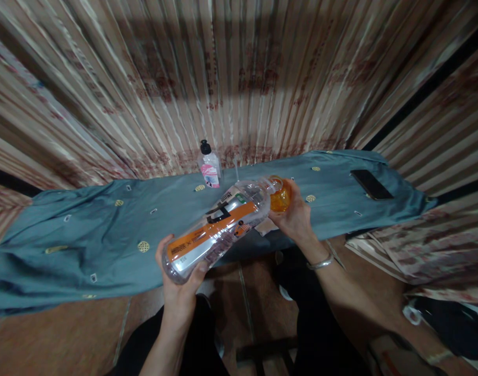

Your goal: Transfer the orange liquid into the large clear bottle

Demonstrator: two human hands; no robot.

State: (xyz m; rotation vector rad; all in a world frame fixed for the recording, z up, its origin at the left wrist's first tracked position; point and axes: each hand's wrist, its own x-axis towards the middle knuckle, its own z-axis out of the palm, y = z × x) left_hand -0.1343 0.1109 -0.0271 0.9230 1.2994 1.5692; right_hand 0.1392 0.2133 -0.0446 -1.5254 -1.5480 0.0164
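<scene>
My left hand (178, 284) grips the base of a large clear plastic bottle (217, 230) with an orange label, held tilted on its side above a table draped in teal cloth (85, 245). The bottle's neck points to the upper right. There my right hand (295, 216) is closed around a small orange-tinted glass cup (281, 196) held at the bottle's mouth. A metal bangle sits on my right wrist.
A small pump bottle with a pink label (209, 166) stands at the table's far edge. A black phone (371, 184) lies on the cloth at the right. Striped curtains hang behind. My dark-trousered legs and a reddish floor show below.
</scene>
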